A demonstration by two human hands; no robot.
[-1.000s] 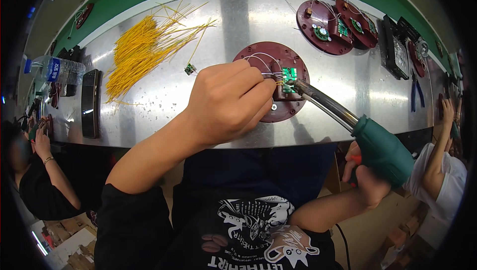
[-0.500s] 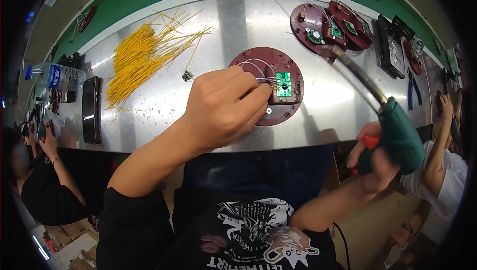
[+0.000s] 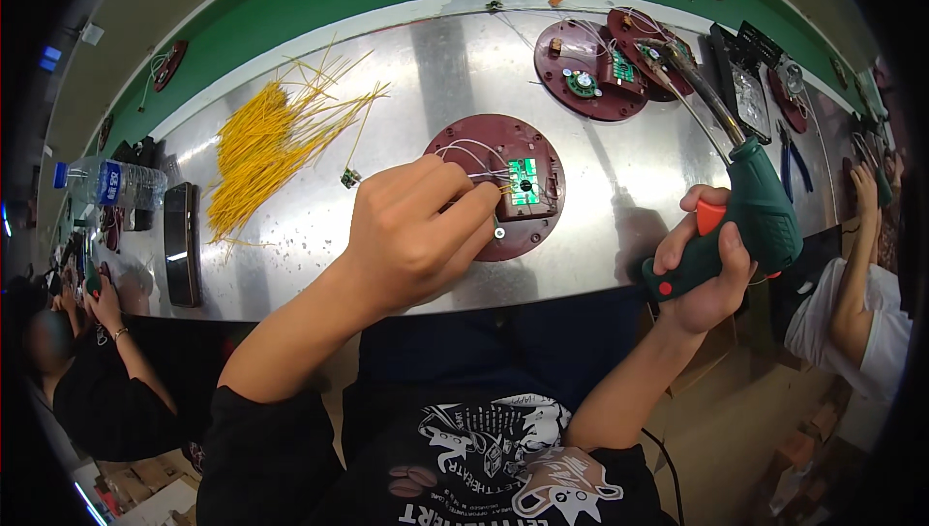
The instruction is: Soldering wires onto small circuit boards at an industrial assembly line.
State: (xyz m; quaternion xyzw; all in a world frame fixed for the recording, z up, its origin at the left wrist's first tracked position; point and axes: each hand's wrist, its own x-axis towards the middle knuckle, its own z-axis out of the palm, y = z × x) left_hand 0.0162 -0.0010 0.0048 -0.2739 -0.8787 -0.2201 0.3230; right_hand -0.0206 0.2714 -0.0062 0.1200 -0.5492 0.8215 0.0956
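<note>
A round maroon disc [image 3: 532, 238] lies on the metal bench in front of me, carrying a small green circuit board [image 3: 524, 170] with thin white wires looping to it. My left hand [image 3: 411, 231] is closed in a pinch at the board's left edge, on thin wires; its knuckles hide the fingertips and part of the disc. Gripped in my right hand [image 3: 711, 279] is a green soldering gun [image 3: 764, 197] with an orange trigger. Its long metal barrel points up and left, the tip in front of the maroon discs at the back right, apart from my board.
Left of the disc lies a loose pile of yellow wires [image 3: 256, 153], with a small component [image 3: 349, 178] beside it. A phone [image 3: 180, 245] and a water bottle [image 3: 116, 184] are farther left. More maroon discs [image 3: 561, 90], a black tray [image 3: 740, 86] and blue-handled pliers [image 3: 799, 168] sit right. Co-workers flank me.
The whole view has shifted slightly. My right hand has carried the soldering gun farther up and away from the board. My left hand keeps its pinch beside the board.
</note>
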